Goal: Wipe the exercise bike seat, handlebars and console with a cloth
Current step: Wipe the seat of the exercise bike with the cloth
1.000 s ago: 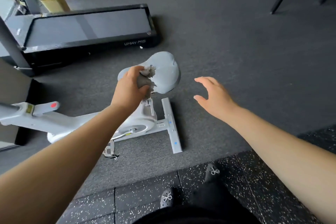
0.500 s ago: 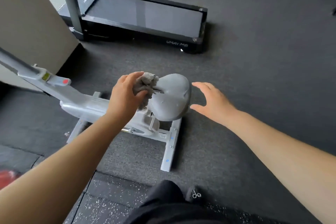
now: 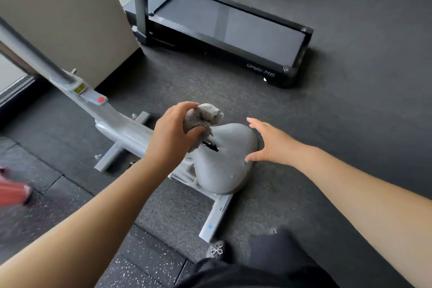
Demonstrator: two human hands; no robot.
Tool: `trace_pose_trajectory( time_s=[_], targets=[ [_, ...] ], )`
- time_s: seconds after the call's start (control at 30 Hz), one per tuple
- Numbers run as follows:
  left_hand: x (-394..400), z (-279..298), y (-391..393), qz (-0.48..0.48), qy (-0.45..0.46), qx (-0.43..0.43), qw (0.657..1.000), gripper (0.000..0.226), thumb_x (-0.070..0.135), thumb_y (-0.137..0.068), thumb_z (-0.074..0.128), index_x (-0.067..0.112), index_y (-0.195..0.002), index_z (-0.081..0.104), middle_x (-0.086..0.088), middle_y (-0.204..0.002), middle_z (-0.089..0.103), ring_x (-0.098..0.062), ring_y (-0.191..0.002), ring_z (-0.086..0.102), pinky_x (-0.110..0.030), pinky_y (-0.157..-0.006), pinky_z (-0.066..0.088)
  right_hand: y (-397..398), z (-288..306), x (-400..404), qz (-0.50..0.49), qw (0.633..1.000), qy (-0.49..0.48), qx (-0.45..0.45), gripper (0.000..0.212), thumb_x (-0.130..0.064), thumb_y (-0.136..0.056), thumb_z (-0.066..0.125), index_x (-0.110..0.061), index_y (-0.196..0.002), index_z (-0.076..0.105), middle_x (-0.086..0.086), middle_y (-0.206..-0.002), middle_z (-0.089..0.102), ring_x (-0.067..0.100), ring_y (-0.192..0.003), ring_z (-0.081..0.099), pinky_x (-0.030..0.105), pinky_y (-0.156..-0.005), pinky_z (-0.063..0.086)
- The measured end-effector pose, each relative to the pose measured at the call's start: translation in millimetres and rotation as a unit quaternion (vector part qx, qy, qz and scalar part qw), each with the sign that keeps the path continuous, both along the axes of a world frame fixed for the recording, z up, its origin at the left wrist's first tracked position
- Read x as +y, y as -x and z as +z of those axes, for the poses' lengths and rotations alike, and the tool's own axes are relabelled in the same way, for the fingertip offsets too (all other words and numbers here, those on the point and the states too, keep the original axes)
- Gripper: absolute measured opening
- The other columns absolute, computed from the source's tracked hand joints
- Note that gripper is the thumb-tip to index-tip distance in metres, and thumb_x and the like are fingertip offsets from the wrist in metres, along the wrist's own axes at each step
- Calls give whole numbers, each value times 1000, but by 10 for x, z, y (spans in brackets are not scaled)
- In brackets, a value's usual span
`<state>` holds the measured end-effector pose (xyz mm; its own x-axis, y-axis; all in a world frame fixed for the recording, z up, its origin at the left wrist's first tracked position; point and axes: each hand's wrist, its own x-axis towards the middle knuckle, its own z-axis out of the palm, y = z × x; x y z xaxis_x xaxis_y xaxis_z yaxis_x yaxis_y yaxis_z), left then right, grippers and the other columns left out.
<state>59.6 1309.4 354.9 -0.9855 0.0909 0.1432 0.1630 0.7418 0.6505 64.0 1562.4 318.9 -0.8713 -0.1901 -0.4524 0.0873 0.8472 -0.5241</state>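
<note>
overhead — left hand [image 3: 173, 133] fisted round cloth [image 3: 205, 116]

Left hand [image 3: 173, 135] grips a crumpled grey cloth [image 3: 203, 116] at the narrow front of the grey padded bike seat [image 3: 224, 166]. Right hand [image 3: 272, 141], fingers spread, reaches the seat's wide rear edge. Black treadmill [image 3: 233, 30] lies beyond.

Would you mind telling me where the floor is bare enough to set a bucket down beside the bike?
Bare dark floor lies between the seat and the treadmill, stretching right. It is crowded left of the seat, where the bike frame and stabiliser bars sit.
</note>
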Motion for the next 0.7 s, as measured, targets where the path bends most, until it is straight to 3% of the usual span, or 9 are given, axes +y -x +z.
trace_pose_trajectory(
  time_s=[0.13,0.23,0.37,0.47,0.6,0.7],
  targets=[
    [264,-65,71,-8,4,-31,999,49,34,-76,73,29,-121,55,10,-112,60,-7,-90,52,-28,-82,46,256,-114,88,79,997,6,-8,115,-50,-56,83,-28,-148,18,-4,-150,33,14,-137,33,32,-112,30],
    [389,-170,60,14,-8,-93,996,32,35,-88,59,27,-119,59,6,-111,67,-14,-91,62,-27,-82,46,423,-214,139,142,990,21,-14,115,-55,-52,83,-29,-146,21,-7,-147,34,13,-135,35,29,-111,30],
    [617,-364,28,74,64,-72,993,33,36,-93,49,27,-124,58,3,-136,54,-19,-123,47,-26,-103,29,611,-331,211,203,978,50,-21,109,-55,-50,83,-35,-141,26,-8,-138,39,11,-128,40,24,-103,33],
    [842,-490,26,57,104,-115,986,45,33,-91,55,24,-134,49,-4,-145,44,-23,-133,39,-25,-110,19,723,-372,224,241,968,67,-25,109,-55,-48,83,-34,-139,27,-7,-136,40,11,-126,42,28,-105,36],
    [998,-443,-55,173,78,-61,980,32,15,-91,57,22,-122,62,-2,-126,63,-22,-117,57,-25,-99,38,831,-423,259,291,953,79,-26,113,-59,-42,81,-34,-139,28,-5,-136,42,12,-128,41,33,-108,37],
    [1203,-464,-257,155,119,-62,979,40,36,-90,47,24,-126,58,-2,-131,60,-26,-118,55,-30,-103,35,877,-454,286,298,948,107,-31,111,-53,-43,84,-35,-140,31,-2,-137,44,13,-128,43,35,-107,39]
  ],
)
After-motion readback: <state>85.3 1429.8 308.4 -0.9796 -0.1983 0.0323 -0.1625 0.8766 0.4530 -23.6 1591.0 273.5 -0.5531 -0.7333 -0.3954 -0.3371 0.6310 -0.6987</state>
